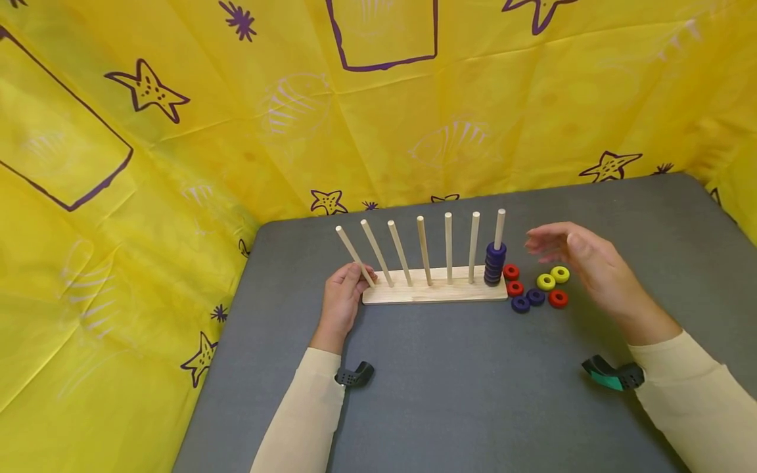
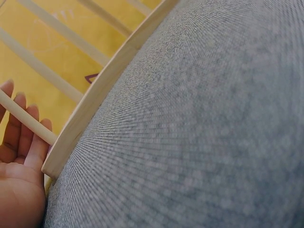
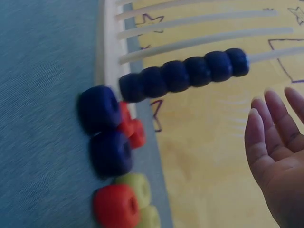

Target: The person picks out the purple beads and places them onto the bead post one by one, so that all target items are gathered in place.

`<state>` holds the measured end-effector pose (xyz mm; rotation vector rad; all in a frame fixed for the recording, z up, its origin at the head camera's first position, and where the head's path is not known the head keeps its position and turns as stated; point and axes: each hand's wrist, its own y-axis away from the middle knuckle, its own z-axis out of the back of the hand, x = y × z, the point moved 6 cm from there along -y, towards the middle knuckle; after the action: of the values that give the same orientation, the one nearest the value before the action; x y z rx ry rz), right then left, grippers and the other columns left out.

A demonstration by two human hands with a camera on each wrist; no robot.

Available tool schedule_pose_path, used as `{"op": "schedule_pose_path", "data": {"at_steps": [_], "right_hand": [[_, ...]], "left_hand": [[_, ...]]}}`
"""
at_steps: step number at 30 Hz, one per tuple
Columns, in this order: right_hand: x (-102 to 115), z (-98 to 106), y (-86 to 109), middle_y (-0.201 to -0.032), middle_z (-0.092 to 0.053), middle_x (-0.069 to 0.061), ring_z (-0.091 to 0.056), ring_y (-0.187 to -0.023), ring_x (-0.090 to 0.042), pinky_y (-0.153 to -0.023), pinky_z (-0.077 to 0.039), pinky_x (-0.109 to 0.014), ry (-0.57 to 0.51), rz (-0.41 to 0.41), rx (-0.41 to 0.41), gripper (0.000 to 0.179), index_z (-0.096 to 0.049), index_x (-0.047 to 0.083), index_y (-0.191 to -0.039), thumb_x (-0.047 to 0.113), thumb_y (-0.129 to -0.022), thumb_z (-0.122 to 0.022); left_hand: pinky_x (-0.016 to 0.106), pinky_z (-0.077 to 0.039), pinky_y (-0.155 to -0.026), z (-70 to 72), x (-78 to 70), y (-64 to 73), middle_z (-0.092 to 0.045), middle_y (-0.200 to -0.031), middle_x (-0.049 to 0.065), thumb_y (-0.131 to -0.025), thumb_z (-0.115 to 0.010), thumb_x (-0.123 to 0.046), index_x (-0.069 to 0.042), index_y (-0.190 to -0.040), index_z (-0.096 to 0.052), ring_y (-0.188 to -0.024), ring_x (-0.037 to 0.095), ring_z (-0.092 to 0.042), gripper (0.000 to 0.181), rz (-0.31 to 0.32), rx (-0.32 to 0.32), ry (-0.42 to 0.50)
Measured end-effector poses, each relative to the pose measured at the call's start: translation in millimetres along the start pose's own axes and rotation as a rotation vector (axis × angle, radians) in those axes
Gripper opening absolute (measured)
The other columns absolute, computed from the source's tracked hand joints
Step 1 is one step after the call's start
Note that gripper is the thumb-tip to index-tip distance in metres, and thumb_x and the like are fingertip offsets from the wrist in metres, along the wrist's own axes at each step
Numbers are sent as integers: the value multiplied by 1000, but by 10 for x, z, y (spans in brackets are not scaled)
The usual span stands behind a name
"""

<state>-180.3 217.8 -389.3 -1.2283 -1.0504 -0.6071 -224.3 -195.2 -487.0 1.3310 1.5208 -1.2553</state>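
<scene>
A wooden peg stand (image 1: 434, 293) with several upright dowels stands on the grey table. My left hand (image 1: 343, 294) holds its left end, thumb beside the leftmost dowel (image 1: 355, 255). In the left wrist view, the fingers (image 2: 35, 149) curve behind that dowel at the board's end. Several dark blue rings (image 1: 495, 264) are stacked on the rightmost dowel, whose bare top shows above them. My right hand (image 1: 597, 269) hovers to the right of this stack with fingers spread and nothing held. The right wrist view shows its palm (image 3: 289, 175) apart from the rings.
Loose rings lie by the stand's right end: two dark blue rings (image 1: 520, 304), red rings (image 1: 558, 299) and two yellow rings (image 1: 546, 282). A yellow patterned cloth (image 1: 378, 118) hangs behind the table (image 1: 449, 387) and along its left side.
</scene>
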Motion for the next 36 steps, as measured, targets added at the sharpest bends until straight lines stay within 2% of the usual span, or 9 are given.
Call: {"op": "schedule_pose_path", "data": {"at_steps": [5, 11, 14, 19, 23, 29, 32, 36], "right_hand": [[-94, 40, 103, -125, -71, -22, -67, -112, -25, -96, -53, -24, 67, -36, -28, 43, -59, -21, -132, 13, -120, -37], [-230, 102, 194, -123, -73, -13, -67, -110, -20, -93, -52, -22, 233, -97, -9, 39, -62, -15, -133, 7, -119, -33], [-297, 129, 236, -124, -73, -8, -67, -110, -18, -92, -53, -22, 288, -119, 9, 38, -61, -14, -134, 5, -118, -32], [-395, 185, 304, -124, -73, -2, -67, -108, -16, -91, -54, -20, 312, -132, 14, 35, -65, -7, -134, 2, -118, -35], [-459, 214, 363, -122, -74, 4, -69, -104, -14, -90, -53, -17, 343, -133, 16, 32, -68, -1, -133, -2, -116, -40], [-543, 212, 432, -126, -73, 0, -71, -104, -11, -89, -54, -16, 423, -178, 31, 26, -65, -7, -135, -1, -113, -53], [-576, 197, 461, -127, -72, -7, -69, -104, -9, -83, -55, -16, 490, -208, 45, 27, -67, -2, -136, 2, -110, -62], [-606, 176, 476, -124, -72, -15, -67, -99, -11, -79, -54, -18, 532, -211, 64, 31, -70, 1, -134, 0, -103, -73]], "left_hand": [[34, -57, -93, 3, 2, -4, -69, -105, 19, -115, -58, -22, 17, -108, -68, -100, 26, -69, 41, -2, 1, -11], [34, -57, -92, 20, 17, -3, -69, -105, 16, -115, -58, -21, 8, -105, -73, -99, 26, -69, 34, 3, -6, -9], [34, -57, -93, 19, 18, -1, -69, -106, 18, -115, -58, -22, 10, -106, -72, -100, 26, -68, 36, 1, 0, -13], [35, -57, -93, 12, 17, -5, -68, -108, 25, -115, -58, -23, 20, -109, -65, -101, 27, -68, 44, -5, 7, -18], [35, -57, -93, 8, 12, -7, -68, -107, 22, -114, -61, -28, 21, -110, -64, -101, 27, -68, 50, -11, 14, -18], [34, -57, -93, 11, 8, -2, -70, -106, 16, -113, -63, -31, 7, -105, -74, -100, 26, -69, 40, -16, 12, -11], [34, -57, -93, 8, 10, -4, -70, -105, 15, -113, -63, -31, 6, -105, -74, -100, 26, -70, 39, -16, 15, -11], [34, -57, -92, 6, 13, -8, -70, -104, 14, -114, -62, -29, 12, -107, -70, -99, 25, -69, 42, -19, 17, -13]]}}
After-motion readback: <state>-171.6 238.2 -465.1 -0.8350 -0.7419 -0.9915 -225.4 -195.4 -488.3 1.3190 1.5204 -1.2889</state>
